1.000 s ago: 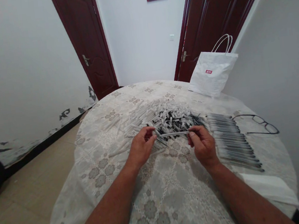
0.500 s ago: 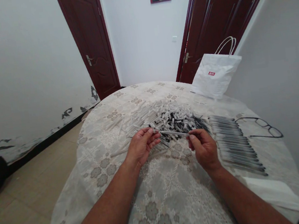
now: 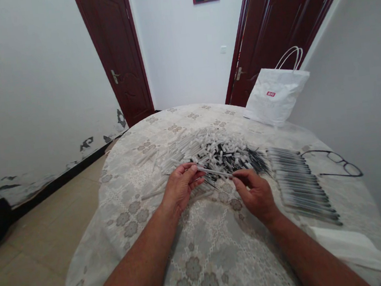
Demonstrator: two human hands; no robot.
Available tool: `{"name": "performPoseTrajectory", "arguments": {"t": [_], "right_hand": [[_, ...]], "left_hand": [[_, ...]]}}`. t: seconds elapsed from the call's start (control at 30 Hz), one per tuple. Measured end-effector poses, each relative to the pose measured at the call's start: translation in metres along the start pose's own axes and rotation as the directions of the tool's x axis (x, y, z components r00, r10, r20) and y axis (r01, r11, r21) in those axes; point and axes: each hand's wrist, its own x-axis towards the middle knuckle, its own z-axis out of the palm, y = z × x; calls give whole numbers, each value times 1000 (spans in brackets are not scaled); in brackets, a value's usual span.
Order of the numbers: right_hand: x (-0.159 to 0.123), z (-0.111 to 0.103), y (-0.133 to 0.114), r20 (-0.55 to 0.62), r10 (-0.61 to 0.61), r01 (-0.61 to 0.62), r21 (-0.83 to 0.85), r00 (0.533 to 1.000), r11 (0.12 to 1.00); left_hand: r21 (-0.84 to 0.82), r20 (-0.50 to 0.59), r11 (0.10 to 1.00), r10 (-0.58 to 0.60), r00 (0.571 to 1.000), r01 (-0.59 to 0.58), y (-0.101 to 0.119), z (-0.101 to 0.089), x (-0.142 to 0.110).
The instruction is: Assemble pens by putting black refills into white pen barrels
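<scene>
A thin, clear pen barrel [image 3: 214, 172] spans the gap between my hands above the table, tilted slightly down to the right. Its left end is pinched between thumb and fingers of my left hand [image 3: 182, 187]. My right hand [image 3: 255, 194] has its thumb and forefinger closed at the other end; whatever small part may be there is too small to make out. Just beyond lies a heap of white caps and black pen parts [image 3: 226, 157], with clear barrels [image 3: 182, 148] on its left. To the right, several dark-tipped pens [image 3: 301, 181] lie side by side in a row.
Black-framed glasses [image 3: 342, 162] lie right of the pen row. A white paper bag [image 3: 276, 96] stands at the back right, and a folded white sheet [image 3: 350, 246] lies at the front right. A patterned cloth [image 3: 204, 261] covers the round table.
My right hand has shifted left, closer to my left hand, and its fingers now sit nearer along the barrel's line. My left hand has hardly moved.
</scene>
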Motion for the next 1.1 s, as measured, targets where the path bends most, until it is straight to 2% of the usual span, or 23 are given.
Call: {"name": "performPoseTrajectory", "arguments": {"t": [0.13,0.27,0.37,0.47,0.57,0.63,0.7,0.77,0.83,0.87,0.9,0.97,1.03,1.1], "right_hand": [[3,1,-2,157,-182,207,-157,971,966],[3,6,1,245,-285,341,-230,927,911],[0,10,1,249,-313,372,-245,917,895],[-3,12,-7,226,-284,329,-191,932,925],[-6,13,-17,211,-126,150,-102,969,983],[-6,14,-20,243,76,-82,12,967,997],[-7,17,-18,330,284,-357,186,900,915],[-6,20,-14,440,408,-568,338,800,750],[-4,22,-9,512,462,-676,392,724,624],[-2,21,-8,526,474,-694,382,706,610],[-1,20,-7,526,474,-689,353,706,634],[3,17,-9,485,418,-582,257,768,772],[7,12,-14,412,266,-342,120,871,932],[11,7,-19,366,153,-170,14,918,985]], "left_hand": [[-7,-19,999,51,998,-51,2,-2,1],[-12,-39,997,79,996,-80,2,-3,3],[-11,-54,995,97,994,-97,0,-4,5],[-13,-54,992,125,991,-126,-2,-4,6],[-6,-47,988,152,987,-153,-3,-3,6],[10,-43,985,170,985,-170,-3,-2,6],[33,-40,982,185,982,-184,-2,-1,5],[66,-38,979,194,980,-191,-3,-1,6],[101,-39,976,196,980,-191,-4,0,6],[117,-39,976,192,981,-187,-5,0,6],[131,-41,975,186,982,-179,-6,1,6],[166,-40,973,169,985,-160,-7,3,5],[219,-21,963,167,986,-158,-7,5,4],[273,39,949,151,988,-156,-6,6,4]]}}
